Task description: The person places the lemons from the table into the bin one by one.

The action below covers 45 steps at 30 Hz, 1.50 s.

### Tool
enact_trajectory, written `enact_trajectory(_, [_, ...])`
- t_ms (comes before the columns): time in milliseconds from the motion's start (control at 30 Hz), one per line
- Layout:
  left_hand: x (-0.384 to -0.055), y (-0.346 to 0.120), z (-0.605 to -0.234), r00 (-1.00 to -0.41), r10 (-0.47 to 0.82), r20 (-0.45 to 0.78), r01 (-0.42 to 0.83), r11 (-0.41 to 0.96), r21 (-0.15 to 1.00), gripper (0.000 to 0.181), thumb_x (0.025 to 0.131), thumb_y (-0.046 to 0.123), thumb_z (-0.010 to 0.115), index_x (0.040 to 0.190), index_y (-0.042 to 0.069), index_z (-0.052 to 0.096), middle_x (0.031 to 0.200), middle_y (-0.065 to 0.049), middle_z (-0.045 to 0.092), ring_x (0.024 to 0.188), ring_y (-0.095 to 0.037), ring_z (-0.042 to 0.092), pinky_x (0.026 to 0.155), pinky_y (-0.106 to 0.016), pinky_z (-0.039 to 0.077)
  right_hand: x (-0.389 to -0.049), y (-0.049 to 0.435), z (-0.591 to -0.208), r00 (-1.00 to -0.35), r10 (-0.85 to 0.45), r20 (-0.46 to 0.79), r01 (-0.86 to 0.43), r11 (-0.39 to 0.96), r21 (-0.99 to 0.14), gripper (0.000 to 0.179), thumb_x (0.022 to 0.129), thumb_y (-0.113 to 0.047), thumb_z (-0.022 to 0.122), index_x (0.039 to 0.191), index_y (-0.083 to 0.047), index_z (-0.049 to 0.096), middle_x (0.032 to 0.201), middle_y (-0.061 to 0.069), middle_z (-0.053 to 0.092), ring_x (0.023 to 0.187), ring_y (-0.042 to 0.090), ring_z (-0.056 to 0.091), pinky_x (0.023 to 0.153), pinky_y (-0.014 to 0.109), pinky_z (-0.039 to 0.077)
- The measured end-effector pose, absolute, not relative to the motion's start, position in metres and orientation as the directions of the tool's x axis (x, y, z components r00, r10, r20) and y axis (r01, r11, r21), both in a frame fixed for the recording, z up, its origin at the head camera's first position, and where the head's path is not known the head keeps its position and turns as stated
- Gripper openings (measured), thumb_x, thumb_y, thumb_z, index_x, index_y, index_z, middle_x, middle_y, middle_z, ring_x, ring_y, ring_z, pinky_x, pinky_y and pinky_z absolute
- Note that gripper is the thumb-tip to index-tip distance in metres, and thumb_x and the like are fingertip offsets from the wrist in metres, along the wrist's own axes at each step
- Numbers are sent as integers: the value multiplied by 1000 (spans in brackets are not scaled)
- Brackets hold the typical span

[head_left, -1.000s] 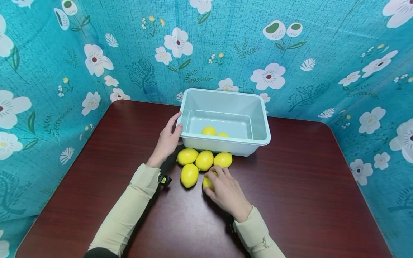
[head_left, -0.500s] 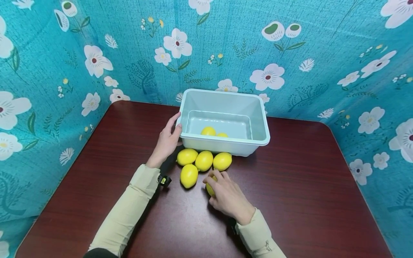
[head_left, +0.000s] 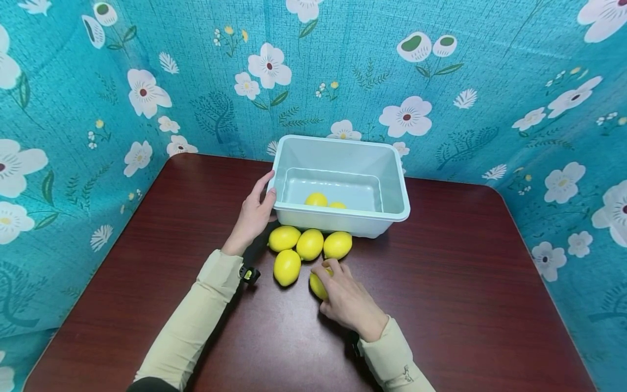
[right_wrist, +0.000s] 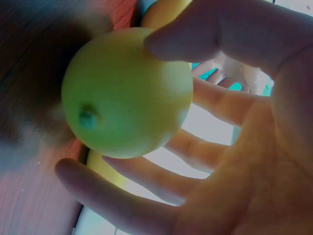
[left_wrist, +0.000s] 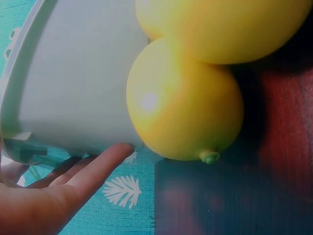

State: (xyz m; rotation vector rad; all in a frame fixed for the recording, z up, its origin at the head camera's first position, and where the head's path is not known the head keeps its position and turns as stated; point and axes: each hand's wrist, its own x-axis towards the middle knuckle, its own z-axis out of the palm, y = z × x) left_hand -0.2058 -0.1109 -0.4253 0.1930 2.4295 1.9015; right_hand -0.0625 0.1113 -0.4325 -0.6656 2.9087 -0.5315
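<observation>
My right hand (head_left: 352, 299) has its thumb and fingers around a yellow lemon (head_left: 318, 285) on the table. In the right wrist view the thumb touches this lemon (right_wrist: 122, 93) and the fingers curve along its other side. My left hand (head_left: 252, 215) rests against the left end of a pale blue plastic bin (head_left: 338, 219), its fingers fairly straight. Two lemons (head_left: 316, 199) lie inside the bin, one partly hidden by the front wall. Along the bin's front stand three lemons (head_left: 310, 244) in a row. Another lemon (head_left: 287, 268) lies before them, left of the held one.
The dark red-brown table (head_left: 470, 283) has rounded far corners. Behind it and at both sides hangs a turquoise flowered cloth (head_left: 343, 65), close to the bin's back edge. A black wrist camera (head_left: 250, 274) sits on my left wrist.
My right hand has shifted slightly right and toward me, and its lemon has turned and moved slightly with it. The left hand, bin and other lemons have stayed in place.
</observation>
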Motion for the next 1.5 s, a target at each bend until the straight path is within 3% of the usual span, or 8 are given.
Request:
enact_trajectory(200, [-208,-111,-425,-990,136,23,53,222,974,52,104,29,40,153,31,25,156,-14,31,122,-40,54,84,-60,52,-63,111,-433,-893,-448,-43,-405,842,-357,68,65,-1,73,128,-16,54,129,11,50,115,34,51,63,35,52])
enact_trajectory(467, [-205,-111,-424,-990,131,42,72,240,968,50,103,35,40,151,37,27,155,-12,33,120,-38,56,83,-56,54,-63,109,-437,-869,-492,-49,-448,825,-345,69,63,2,69,128,-18,55,130,7,50,117,30,50,67,36,51])
enact_trajectory(867, [-204,-110,-424,-990,126,59,89,252,964,50,103,32,40,151,36,26,155,-11,33,119,-37,56,80,-54,56,-64,106,-442,-854,-517,-55,-467,809,-357,58,70,-6,78,121,-19,56,127,8,50,117,31,50,82,43,54])
enact_trajectory(1133, [-205,-111,-424,-991,125,49,80,250,965,50,103,34,40,151,38,27,155,-8,33,119,-36,56,80,-53,56,-64,104,-446,-841,-540,3,-513,798,-316,55,69,-1,78,115,-16,55,117,6,52,108,30,53,81,42,54])
enact_trajectory(1500, [-205,-112,-425,-991,126,47,78,254,964,50,103,35,40,151,39,26,154,-7,34,119,-35,56,80,-52,57,-63,102,-448,-844,-536,14,-517,808,-283,55,70,2,77,116,-16,55,115,6,53,104,29,54,79,41,53])
